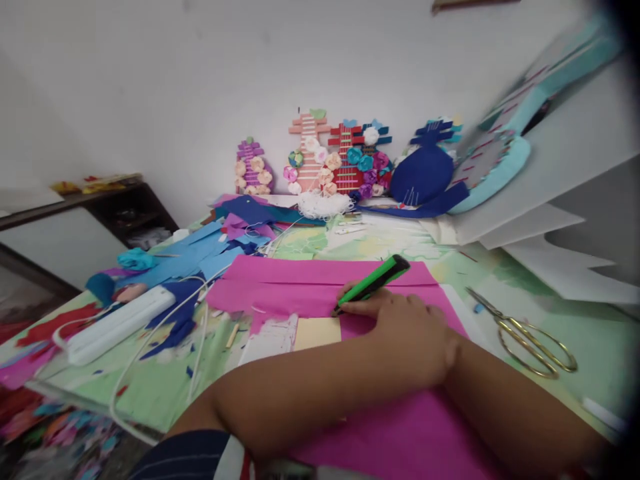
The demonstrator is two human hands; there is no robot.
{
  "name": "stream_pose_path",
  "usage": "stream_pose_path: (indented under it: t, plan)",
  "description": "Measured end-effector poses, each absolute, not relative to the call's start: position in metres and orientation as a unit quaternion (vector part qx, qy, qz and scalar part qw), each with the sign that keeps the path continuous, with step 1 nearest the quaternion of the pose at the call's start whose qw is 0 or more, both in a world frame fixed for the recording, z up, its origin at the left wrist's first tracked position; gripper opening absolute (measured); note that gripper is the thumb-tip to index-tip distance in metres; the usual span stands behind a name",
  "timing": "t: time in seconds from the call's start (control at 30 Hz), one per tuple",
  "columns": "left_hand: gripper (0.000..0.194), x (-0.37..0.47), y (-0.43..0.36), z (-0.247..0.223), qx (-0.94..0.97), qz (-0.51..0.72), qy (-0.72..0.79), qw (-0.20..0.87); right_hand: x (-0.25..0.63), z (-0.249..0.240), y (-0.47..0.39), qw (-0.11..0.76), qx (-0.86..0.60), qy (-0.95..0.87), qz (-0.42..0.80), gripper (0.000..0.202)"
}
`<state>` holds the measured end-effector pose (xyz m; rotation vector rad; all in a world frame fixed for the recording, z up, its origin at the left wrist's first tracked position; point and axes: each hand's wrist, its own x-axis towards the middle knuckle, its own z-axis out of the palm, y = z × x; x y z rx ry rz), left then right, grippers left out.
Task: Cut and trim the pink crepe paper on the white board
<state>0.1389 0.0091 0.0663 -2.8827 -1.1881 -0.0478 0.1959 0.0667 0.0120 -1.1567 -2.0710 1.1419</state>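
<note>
The right hand was closed around a green-and-black, stick-shaped tool, its forefinger reaching along the lower end and the tip slanting down to the left. The left forearm crossed in front from the lower left; the left hand could not be told apart where the two arms met, so whether it held or pressed anything was unclear.

The tip stood at or just above the far right corner of a small cream rectangle of flat, paper-like material. This bordered a large magenta sheet of felt-like fabric spread on the green-patterned table before the person; whether the rectangle lay on the sheet or showed through it could not be made out. A smudged white patch adjoined its left side.

The step in hand looked like marking or cutting along that edge; the tip was too small to say which. The next move seemed to call for a steady tip along the edge, with the fabric held flat. A pair of scissors with gold loop handles lay to the right, apart from the sheet, untouched by the right hand.
</note>
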Motion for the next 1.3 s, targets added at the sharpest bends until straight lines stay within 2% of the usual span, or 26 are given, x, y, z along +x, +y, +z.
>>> stream_pose_path:
  t: [0.07,0.13,0.23,0.37,0.63,1.0,1.3]
  plan:
    - [0.044,0.118,-0.005,0.058,-0.948,-0.046,-0.314,-0.003,0.195,0.017,0.074,0.247,-0.385,-0.755,0.470,0.019]
    - [0.031,0.090,-0.014,0.050,-0.964,-0.028,-0.264,-0.020,0.194,0.017,0.080,0.258,-0.366,-0.736,0.508,0.022]
    - [0.026,0.046,-0.012,0.042,-0.957,0.018,-0.288,0.029,0.193,0.012,0.084,0.276,-0.356,-0.722,0.525,0.019]
    - [0.022,0.013,0.003,0.028,-0.920,-0.029,-0.385,0.060,0.190,0.008,0.084,0.293,-0.353,-0.731,0.505,0.015]
    - [0.029,0.006,0.009,-0.001,-0.943,-0.057,-0.315,0.088,0.186,0.003,0.081,0.326,-0.385,-0.665,0.550,0.012]
    - [0.026,0.004,0.011,0.000,-0.936,-0.062,-0.345,0.039,0.193,-0.005,0.085,0.366,-0.385,-0.637,0.558,0.018]
    - [0.026,0.003,0.011,0.000,-0.936,-0.067,-0.343,0.040,0.193,0.000,0.082,0.322,-0.405,-0.700,0.492,0.018]
